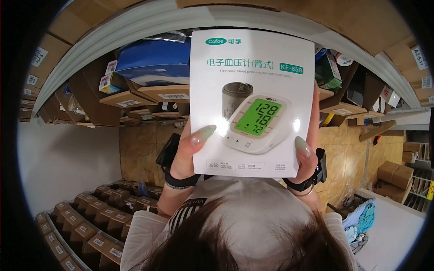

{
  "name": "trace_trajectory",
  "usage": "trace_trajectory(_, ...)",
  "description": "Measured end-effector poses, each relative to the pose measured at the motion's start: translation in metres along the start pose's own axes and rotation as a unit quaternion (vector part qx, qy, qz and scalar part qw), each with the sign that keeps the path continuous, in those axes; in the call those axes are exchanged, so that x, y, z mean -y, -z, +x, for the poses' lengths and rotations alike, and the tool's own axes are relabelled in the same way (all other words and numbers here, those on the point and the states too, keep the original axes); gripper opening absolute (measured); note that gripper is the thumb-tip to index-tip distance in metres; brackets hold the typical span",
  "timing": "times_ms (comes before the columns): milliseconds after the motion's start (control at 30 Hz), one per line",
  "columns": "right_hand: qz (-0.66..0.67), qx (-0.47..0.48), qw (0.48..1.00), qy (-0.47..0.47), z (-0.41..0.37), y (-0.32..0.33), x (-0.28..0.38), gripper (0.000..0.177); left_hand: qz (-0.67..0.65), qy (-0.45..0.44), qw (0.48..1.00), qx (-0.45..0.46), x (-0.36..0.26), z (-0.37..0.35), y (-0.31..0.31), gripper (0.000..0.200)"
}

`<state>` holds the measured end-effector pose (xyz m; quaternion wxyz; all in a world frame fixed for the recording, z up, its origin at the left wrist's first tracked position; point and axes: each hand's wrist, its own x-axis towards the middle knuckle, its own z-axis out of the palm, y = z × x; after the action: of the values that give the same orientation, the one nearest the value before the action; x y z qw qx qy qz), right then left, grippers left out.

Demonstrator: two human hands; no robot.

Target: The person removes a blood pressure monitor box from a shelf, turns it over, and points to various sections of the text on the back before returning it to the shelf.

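Observation:
A white blood pressure monitor box [253, 58] is held up in front of me, its printed front facing the camera. The front shows a monitor with a green display and the label KF-65B. My left hand [192, 147] grips the box's lower left edge, thumb on the front face. On the lower right edge my right hand [307, 156] holds it the same way. The other fingers of both hands are hidden behind the box. Each wrist wears a black band.
Ahead is a shelf [149, 20] with cardboard bins, one holding a blue box [153, 61]. A green box [331, 72] sits in a bin at the right. Labelled bins [97, 244] line a rack at lower left. A cardboard box [394, 175] and a white surface [389, 217] lie to the right.

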<state>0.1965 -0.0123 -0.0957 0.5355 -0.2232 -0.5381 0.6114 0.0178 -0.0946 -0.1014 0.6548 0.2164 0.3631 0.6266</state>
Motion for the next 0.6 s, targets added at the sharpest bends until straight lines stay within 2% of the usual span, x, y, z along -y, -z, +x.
trace_trajectory(67,-0.016,-0.007,0.997,-0.07,0.001,-0.004,0.005,0.103,-0.164,-0.097,0.98,0.063,0.015,0.005,0.015,0.053)
trace_trajectory(100,-0.01,-0.004,0.997,-0.081,-0.002,-0.003,0.005,0.102,-0.165,-0.097,0.98,0.063,0.01,0.005,0.01,0.053)
trace_trajectory(133,-0.011,-0.002,0.997,-0.082,-0.002,-0.003,0.005,0.102,-0.072,-0.067,0.995,0.021,0.001,0.004,0.001,0.064)
trace_trajectory(167,-0.035,-0.008,0.996,-0.081,-0.003,-0.002,0.004,0.093,0.021,-0.035,0.999,-0.022,-0.003,0.003,-0.005,0.083)
trace_trajectory(200,-0.059,-0.015,0.995,-0.081,-0.004,-0.002,0.003,0.085,0.02,-0.034,0.999,-0.023,-0.003,0.003,-0.005,0.083)
trace_trajectory(433,-0.062,-0.031,0.995,-0.066,-0.012,0.0,-0.004,0.084,0.041,-0.045,0.997,-0.039,-0.002,0.005,-0.008,0.084)
trace_trajectory(600,-0.057,-0.059,0.992,-0.097,-0.018,-0.003,-0.001,0.077,0.084,-0.04,0.995,-0.035,-0.002,0.004,-0.006,0.084)
